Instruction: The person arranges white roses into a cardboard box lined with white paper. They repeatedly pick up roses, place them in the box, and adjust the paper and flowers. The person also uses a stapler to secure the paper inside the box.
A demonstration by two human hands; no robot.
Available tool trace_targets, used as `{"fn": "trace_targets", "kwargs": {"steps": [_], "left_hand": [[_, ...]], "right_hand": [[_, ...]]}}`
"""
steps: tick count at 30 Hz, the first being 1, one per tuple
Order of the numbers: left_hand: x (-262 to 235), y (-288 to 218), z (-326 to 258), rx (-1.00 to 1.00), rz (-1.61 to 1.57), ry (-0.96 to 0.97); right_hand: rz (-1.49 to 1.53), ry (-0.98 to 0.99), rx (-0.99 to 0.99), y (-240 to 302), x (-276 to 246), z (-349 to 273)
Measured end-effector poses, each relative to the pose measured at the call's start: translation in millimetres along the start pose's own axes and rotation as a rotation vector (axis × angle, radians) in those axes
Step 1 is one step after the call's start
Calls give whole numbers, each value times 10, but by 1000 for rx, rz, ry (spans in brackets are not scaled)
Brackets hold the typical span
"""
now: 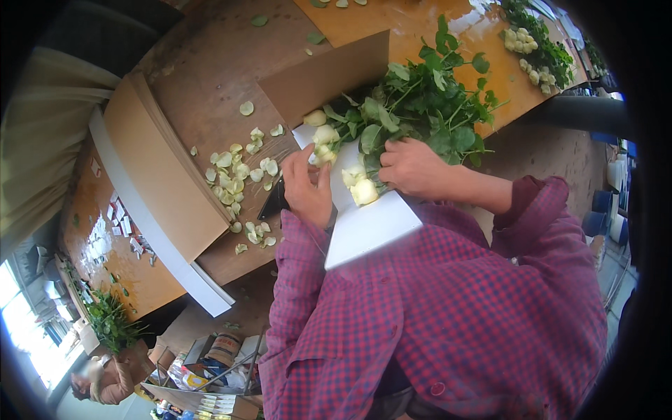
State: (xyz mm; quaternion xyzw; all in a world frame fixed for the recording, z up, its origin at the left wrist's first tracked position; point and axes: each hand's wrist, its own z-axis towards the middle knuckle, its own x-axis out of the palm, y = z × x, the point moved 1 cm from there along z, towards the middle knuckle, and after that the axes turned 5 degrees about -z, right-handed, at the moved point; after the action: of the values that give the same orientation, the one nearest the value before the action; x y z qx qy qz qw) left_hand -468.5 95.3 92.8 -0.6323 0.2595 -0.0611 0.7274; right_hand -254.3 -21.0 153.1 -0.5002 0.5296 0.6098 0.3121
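Observation:
A bunch of cream roses (353, 178) with green leafy stems (427, 105) lies across a white sheet (371, 227) on the wooden table. My right hand (413, 168) grips the stems just behind the blooms. My left hand (308, 185) rests at the left edge of the white sheet, fingers touching a cream rose head (323, 155). Both forearms wear a red checked shirt.
Loose cream petals (234, 175) are scattered on the table left of my hands. A stack of brown cardboard sheets (164, 168) lies further left, another brown sheet (329, 70) behind the roses. More cream roses (528, 52) lie far right. A person (105, 378) sits at lower left.

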Motion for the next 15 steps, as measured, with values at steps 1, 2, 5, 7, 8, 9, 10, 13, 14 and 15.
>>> {"fn": "trace_targets", "kwargs": {"steps": [1, 2, 5, 7, 8, 9, 10, 13, 14, 15], "left_hand": [[-48, -42, -20, 46, 61, 22], [-129, -81, -49, 104, 103, 48], [-233, -154, -112, 145, 23, 236], [-205, -177, -158, 54, -116, 364], [-177, -180, -146, 116, -35, 399], [-138, -176, -126, 165, 17, 436], [-100, -170, -101, 216, 68, 472], [-45, -123, -28, 169, 134, 606], [-40, -113, -14, 150, 133, 633], [-43, -102, -9, 107, 138, 662]], "right_hand": [[20, 84, 48, -12, 76, 13], [39, 214, 120, -29, 146, 15], [60, 144, 83, -66, 258, 32], [63, 159, 101, -50, 310, 42], [64, 155, 110, -38, 318, 47], [71, 117, 104, -22, 313, 51], [60, 120, 95, -13, 293, 50], [31, 38, 27, -18, 133, 30], [12, 18, 8, -57, 33, 18], [-25, 34, 4, -96, -66, 14]]}}
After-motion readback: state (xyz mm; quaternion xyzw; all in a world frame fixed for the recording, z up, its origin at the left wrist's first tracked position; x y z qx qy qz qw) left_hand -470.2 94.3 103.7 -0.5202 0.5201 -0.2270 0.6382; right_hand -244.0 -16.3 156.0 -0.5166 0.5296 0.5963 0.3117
